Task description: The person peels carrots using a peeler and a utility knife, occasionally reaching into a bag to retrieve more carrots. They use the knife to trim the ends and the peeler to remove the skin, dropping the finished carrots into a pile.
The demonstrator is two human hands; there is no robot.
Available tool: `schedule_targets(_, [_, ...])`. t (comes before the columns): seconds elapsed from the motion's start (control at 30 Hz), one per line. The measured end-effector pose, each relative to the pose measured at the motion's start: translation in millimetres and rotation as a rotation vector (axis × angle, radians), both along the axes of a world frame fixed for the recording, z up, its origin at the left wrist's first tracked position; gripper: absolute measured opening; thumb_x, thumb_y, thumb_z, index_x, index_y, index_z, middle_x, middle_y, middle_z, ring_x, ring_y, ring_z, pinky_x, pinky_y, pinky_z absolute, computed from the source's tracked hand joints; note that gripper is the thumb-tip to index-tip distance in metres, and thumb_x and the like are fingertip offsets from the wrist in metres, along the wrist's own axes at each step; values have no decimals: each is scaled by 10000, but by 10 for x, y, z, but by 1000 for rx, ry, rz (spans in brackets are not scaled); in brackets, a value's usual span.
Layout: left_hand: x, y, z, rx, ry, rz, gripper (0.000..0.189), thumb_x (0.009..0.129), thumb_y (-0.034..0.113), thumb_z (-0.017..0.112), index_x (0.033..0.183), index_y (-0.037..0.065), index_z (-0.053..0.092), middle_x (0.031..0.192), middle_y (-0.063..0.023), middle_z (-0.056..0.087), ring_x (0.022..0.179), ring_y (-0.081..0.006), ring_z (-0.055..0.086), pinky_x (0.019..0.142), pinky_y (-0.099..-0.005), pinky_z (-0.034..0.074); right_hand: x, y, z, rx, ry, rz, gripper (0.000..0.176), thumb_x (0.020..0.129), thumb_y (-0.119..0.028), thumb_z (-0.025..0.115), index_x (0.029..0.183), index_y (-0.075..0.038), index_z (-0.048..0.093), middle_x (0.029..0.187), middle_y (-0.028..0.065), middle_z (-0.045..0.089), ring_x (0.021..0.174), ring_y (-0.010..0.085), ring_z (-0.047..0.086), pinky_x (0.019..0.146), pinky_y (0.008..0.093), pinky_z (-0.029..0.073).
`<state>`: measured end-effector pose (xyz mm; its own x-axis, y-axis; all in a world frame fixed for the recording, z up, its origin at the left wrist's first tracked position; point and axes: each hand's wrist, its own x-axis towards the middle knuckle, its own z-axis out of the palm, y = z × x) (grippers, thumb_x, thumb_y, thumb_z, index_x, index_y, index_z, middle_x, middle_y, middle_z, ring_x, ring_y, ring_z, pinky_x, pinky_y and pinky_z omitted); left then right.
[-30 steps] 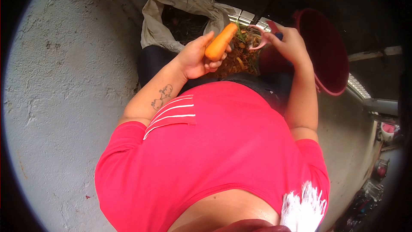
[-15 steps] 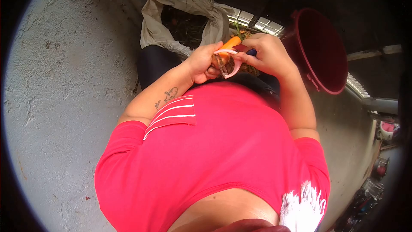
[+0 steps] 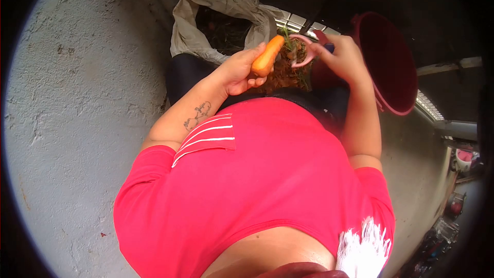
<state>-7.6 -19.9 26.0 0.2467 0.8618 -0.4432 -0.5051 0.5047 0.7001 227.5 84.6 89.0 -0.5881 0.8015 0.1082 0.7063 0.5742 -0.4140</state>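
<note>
An orange carrot (image 3: 268,57) lies in my left hand (image 3: 239,72), its narrower end pointing up and away from me. The fingers are wrapped under it, and its smooth upper side faces up. To the right, my right hand (image 3: 347,59) grips a vegetable peeler (image 3: 309,55) with a pink Y-shaped head and a dark blue part at the fingers. The peeler's head is apart from the carrot, its blade side turned left toward it. Below and between both hands lies a heap of orange-brown peelings (image 3: 288,74) with some green stalks.
A pale woven sack (image 3: 188,31) stands open ahead on the left, with dark plant matter inside. A large dark red bucket (image 3: 388,64) is close beside my right hand. A rough grey wall (image 3: 77,113) rises on the left.
My right hand has moved right with the peeler, off the carrot. My left hand still holds the carrot, which now shows more fully.
</note>
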Motion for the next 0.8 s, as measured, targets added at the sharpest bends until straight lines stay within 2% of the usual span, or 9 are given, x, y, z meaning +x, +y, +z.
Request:
schedule_targets(0.03, [14,21,-70,-45,1,22,453,1036,448,351,981,52,566,657,-66,554,413,-107,402,362,-207,266,-66,-89,-34,15,214,140,407,839,-443,663,937,-52,721,759,179,667,754,361,655,656,411,499])
schedule_targets(0.13, [46,33,-225,-50,74,-3,442,1027,441,389,1040,40,573,683,-61,575,403,-94,410,336,-195,265,-231,-261,-24,51,60,259,401,819,-454,684,908,-65,726,734,163,657,719,349,645,640,418,496])
schedule_targets(0.3, [77,-67,-52,21,-94,-87,438,1034,419,355,1019,47,585,636,-40,522,391,-87,363,338,-194,234,-297,-270,-17,47,32,369,347,814,-430,701,916,-101,740,749,138,668,715,332,647,627,401,502])
schedule_targets(0.43, [15,-154,-13,45,-61,-117,457,1037,417,352,1010,20,576,642,-49,508,400,-93,348,358,-206,256,-123,-126,71,9,72,296,344,811,-422,705,929,-101,741,777,146,671,733,336,648,629,396,498])
schedule_targets(0.5, [-10,-151,-61,76,-49,-119,474,1037,428,353,1005,9,572,653,-54,508,410,-99,354,371,-214,272,-36,2,22,81,121,275,253,817,-284,723,891,-42,713,779,150,667,719,320,649,634,363,486])
schedule_targets(0.53, [-22,-125,-102,78,-37,-110,485,1037,436,352,1003,4,570,659,-56,510,416,-102,360,378,-217,280,-20,99,9,76,32,207,368,804,-440,700,905,-87,733,789,160,669,748,353,645,642,403,493])
schedule_targets(0.63, [-8,-105,-1,118,38,-75,508,1034,460,348,999,4,568,681,-61,521,436,-105,384,390,-218,292,71,276,-58,140,-212,-48,406,814,-481,682,888,-85,730,766,158,662,775,337,658,644,410,492])
schedule_targets(0.73, [-41,-42,12,87,-27,-60,471,1041,430,342,1000,13,558,730,-79,549,475,-120,424,399,-217,303,134,261,-87,158,-197,-147,393,821,-467,680,913,-88,735,758,163,660,764,343,659,639,408,496])
schedule_targets(0.8, [-50,-11,-84,19,-77,-24,462,1039,430,351,995,22,562,734,-83,560,468,-121,428,393,-217,305,77,111,-83,98,-25,-21,392,823,-458,677,927,-84,732,752,166,660,750,349,656,636,409,499])
